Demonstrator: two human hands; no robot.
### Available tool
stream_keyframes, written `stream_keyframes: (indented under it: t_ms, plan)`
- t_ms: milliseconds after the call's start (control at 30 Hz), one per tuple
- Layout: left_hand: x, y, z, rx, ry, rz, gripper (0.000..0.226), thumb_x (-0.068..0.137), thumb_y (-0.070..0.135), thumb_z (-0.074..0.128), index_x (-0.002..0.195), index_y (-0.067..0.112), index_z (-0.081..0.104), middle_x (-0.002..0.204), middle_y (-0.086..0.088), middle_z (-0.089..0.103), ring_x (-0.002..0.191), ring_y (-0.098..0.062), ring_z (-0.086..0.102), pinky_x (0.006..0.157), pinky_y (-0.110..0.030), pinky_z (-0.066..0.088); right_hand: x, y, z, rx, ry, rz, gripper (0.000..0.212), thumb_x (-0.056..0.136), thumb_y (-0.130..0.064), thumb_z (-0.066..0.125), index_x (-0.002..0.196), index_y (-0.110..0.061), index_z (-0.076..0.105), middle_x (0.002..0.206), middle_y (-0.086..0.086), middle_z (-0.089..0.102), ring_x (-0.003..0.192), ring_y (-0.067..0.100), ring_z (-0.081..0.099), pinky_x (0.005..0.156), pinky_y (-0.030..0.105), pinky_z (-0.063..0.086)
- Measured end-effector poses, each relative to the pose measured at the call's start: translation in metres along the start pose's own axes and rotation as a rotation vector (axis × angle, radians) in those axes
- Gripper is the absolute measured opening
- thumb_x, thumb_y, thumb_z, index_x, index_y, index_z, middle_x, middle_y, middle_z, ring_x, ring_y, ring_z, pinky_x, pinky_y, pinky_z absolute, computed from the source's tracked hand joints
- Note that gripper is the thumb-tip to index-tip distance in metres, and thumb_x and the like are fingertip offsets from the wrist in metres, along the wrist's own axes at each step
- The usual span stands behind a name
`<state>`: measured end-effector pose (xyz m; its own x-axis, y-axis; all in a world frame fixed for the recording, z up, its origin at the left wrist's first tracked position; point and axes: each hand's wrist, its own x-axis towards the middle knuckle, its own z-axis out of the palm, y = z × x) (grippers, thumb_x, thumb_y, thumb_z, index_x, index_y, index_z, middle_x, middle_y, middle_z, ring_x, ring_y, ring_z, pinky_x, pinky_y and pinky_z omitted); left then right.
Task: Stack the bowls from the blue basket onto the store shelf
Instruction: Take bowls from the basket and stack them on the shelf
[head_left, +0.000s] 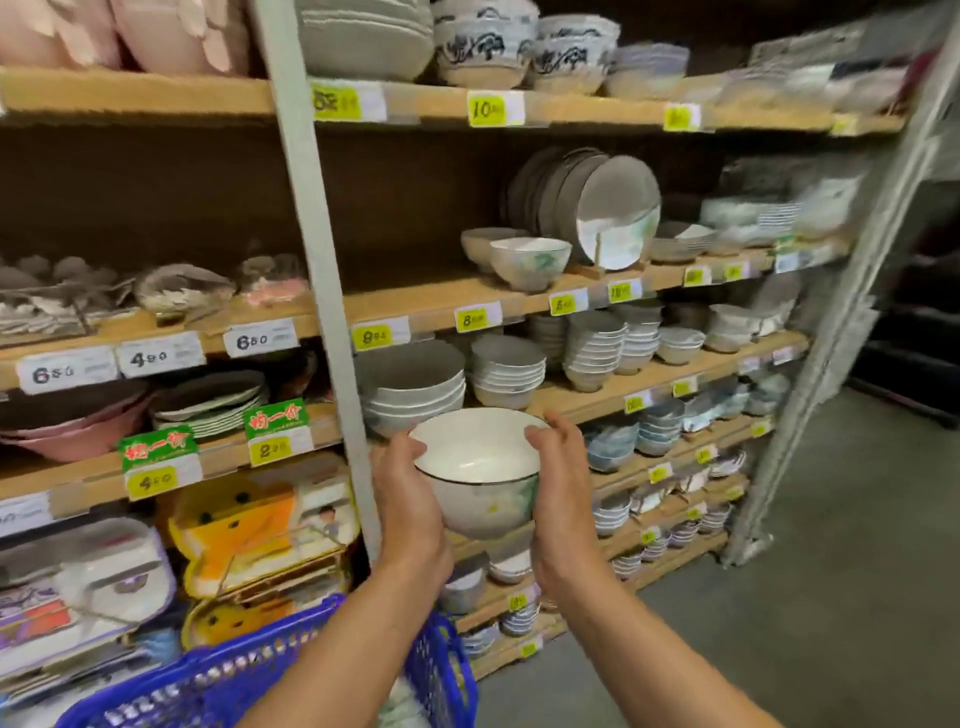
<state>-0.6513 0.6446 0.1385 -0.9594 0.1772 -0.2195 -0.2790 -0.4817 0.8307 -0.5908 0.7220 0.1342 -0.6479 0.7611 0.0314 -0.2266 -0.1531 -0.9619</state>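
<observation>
Seen from the head, the left grip (410, 499) and the right grip (561, 493) both clasp a white bowl (475, 462) by its sides, holding it upright in the air. The bowl is above the blue basket (249, 680) and in front of the store shelf (587, 397), near a stack of grey bowls (415, 384).

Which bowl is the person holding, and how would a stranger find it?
Follow the grey upright post down towards the blue basket. Just right of the post, the left grip and right grip hold a white bowl. Unlike the stacked grey bowls behind, it is single, with a thin dark rim.
</observation>
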Motion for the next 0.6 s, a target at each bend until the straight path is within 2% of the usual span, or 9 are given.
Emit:
stream_keyframes:
  t_ms: [67,167,233,333,400,467,533,600]
  plan:
    - [-0.007,-0.016,0.032,-0.027,-0.017,0.008,0.024,0.084,0.023,0.045,0.088,0.02,0.069,0.099,-0.014,0.069,0.094,-0.035,0.063,0.076,-0.043,0.051,0.016,-0.011,-0.026,0.013,0.023,-0.039,0.052,0.058,-0.056,0.051,0.109,-0.045,0.053,0.108,-0.01,0.06,0.102,0.016,0.059,0.089,0.045,0.053]
    - [-0.018,-0.033,0.079,-0.041,-0.056,-0.016,0.027,0.085,0.024,0.044,0.097,0.021,0.068,0.098,-0.012,0.071,0.087,-0.032,0.065,0.06,-0.032,0.052,0.044,-0.027,-0.064,0.014,0.051,-0.064,0.05,0.06,-0.054,0.051,0.108,-0.041,0.055,0.104,-0.011,0.061,0.097,0.014,0.06,0.078,0.038,0.052]
    - [-0.019,-0.042,0.103,-0.014,-0.061,-0.013,0.026,0.084,0.025,0.045,0.097,0.02,0.067,0.104,-0.017,0.071,0.092,-0.036,0.066,0.065,-0.036,0.054,0.062,-0.036,-0.082,0.009,0.07,-0.07,0.046,0.065,-0.05,0.051,0.11,-0.037,0.056,0.102,-0.012,0.061,0.096,0.012,0.059,0.076,0.033,0.05]
    - [-0.016,-0.051,0.137,0.023,-0.08,0.036,0.026,0.081,0.026,0.047,0.097,0.018,0.067,0.113,-0.02,0.067,0.104,-0.04,0.063,0.085,-0.051,0.052,0.091,-0.051,-0.102,0.023,0.083,-0.063,0.048,0.069,-0.046,0.049,0.114,-0.034,0.058,0.104,-0.012,0.061,0.094,0.006,0.057,0.072,0.031,0.048]
    - [-0.01,-0.054,0.155,0.044,-0.088,0.047,0.031,0.075,0.031,0.049,0.097,0.018,0.066,0.113,-0.018,0.065,0.107,-0.036,0.061,0.091,-0.051,0.05,0.108,-0.06,-0.108,0.053,0.09,-0.049,0.048,0.069,-0.046,0.049,0.115,-0.034,0.057,0.107,-0.013,0.058,0.096,0.005,0.056,0.074,0.032,0.048]
    - [-0.003,-0.058,0.173,0.042,-0.066,0.044,0.034,0.074,0.034,0.048,0.1,0.019,0.065,0.116,-0.019,0.064,0.109,-0.036,0.06,0.091,-0.049,0.051,0.127,-0.067,-0.111,0.092,0.111,-0.03,0.045,0.068,-0.045,0.05,0.11,-0.032,0.058,0.106,-0.009,0.058,0.099,0.013,0.056,0.082,0.038,0.048]
    - [0.005,-0.063,0.19,0.034,-0.029,0.099,0.039,0.079,0.033,0.045,0.111,0.022,0.064,0.118,-0.013,0.064,0.106,-0.03,0.061,0.078,-0.039,0.055,0.146,-0.071,-0.111,0.127,0.149,-0.006,0.037,0.069,-0.042,0.052,0.101,-0.026,0.06,0.1,-0.002,0.059,0.096,0.021,0.057,0.08,0.037,0.046]
    - [0.011,-0.067,0.207,0.018,-0.01,0.189,0.039,0.083,0.033,0.042,0.117,0.03,0.062,0.116,-0.004,0.063,0.099,-0.018,0.061,0.062,-0.028,0.052,0.165,-0.071,-0.109,0.141,0.159,0.031,0.033,0.074,-0.036,0.054,0.103,-0.022,0.06,0.1,0.003,0.061,0.091,0.023,0.059,0.071,0.034,0.047]
